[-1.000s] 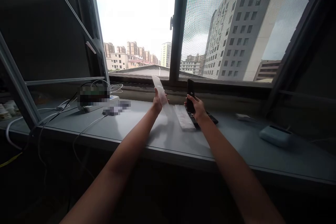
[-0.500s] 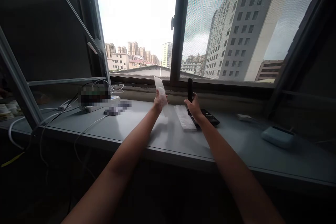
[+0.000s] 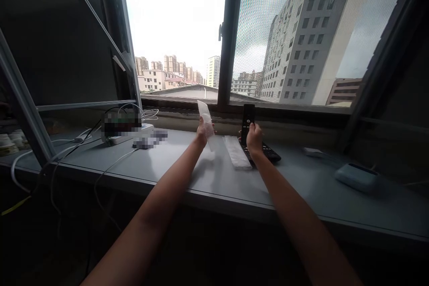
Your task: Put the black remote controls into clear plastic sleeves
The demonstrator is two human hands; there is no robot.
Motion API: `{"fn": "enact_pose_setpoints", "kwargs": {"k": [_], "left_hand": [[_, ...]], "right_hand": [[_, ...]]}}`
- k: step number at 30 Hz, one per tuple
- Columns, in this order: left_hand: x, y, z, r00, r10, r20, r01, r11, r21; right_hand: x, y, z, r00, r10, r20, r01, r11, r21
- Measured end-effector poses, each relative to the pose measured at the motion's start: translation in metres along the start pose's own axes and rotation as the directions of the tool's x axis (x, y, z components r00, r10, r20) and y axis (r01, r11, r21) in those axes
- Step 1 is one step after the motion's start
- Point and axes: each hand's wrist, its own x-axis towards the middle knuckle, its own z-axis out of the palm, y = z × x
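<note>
In the head view, the left hand (image 3: 201, 133) has its fingers clamped on a translucent sleeve (image 3: 205, 119), raised above the grey table (image 3: 161, 161). The right hand (image 3: 254, 139) grips a black remote (image 3: 248, 118) upright, fingers closed around it. Below, a second sleeve (image 3: 237, 153) lies beside dark remotes (image 3: 271, 153) on the table.

On the desk (image 3: 208, 178), the plastic sleeves (image 3: 237, 153) lie just left of the remotes (image 3: 271, 153). The case (image 3: 356, 176) sits well to their right, the power strip (image 3: 147, 129) well to their left. The window (image 3: 174, 31) stands behind the desk.
</note>
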Motion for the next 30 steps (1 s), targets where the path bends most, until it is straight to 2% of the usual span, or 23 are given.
{"fn": "enact_pose_setpoints", "kwargs": {"k": [2,5,7,11,14,17,24,27,30], "left_hand": [[0.001,0.000,0.000,1.000,-0.002,-0.004,0.002,1.000,0.000],[0.002,-0.001,-0.001,1.000,-0.008,0.002,0.008,1.000,0.002],[0.002,-0.001,-0.002,1.000,-0.010,0.007,0.010,1.000,0.002],[0.001,-0.001,-0.003,1.000,-0.008,0.007,0.008,1.000,0.007],[0.001,-0.001,-0.003,1.000,0.001,0.006,-0.001,1.000,0.000],[0.002,-0.001,-0.004,1.000,-0.009,-0.015,0.009,1.000,-0.002],[0.003,0.000,-0.004,0.997,-0.046,-0.063,0.046,0.999,-0.005],[0.003,0.004,-0.006,0.994,-0.066,-0.091,0.063,0.997,-0.034],[0.002,0.009,-0.011,0.984,-0.070,-0.162,0.052,0.992,-0.111]], "right_hand": [[0.003,0.001,-0.002,0.989,0.147,0.013,-0.148,0.986,0.083],[0.007,0.000,-0.004,0.937,0.333,0.105,-0.349,0.907,0.236],[0.007,-0.003,-0.006,0.908,0.363,0.209,-0.414,0.853,0.317],[0.002,-0.018,-0.011,0.859,0.305,0.411,-0.487,0.735,0.471],[-0.005,-0.028,-0.014,0.843,0.224,0.489,-0.487,0.704,0.517],[-0.011,-0.032,-0.013,0.862,0.174,0.477,-0.455,0.682,0.573],[-0.012,-0.028,-0.007,0.848,0.175,0.500,-0.465,0.697,0.546],[-0.010,-0.024,-0.005,0.862,0.109,0.495,-0.362,0.815,0.452],[-0.009,-0.020,-0.003,0.865,0.080,0.496,-0.227,0.943,0.245]]}}
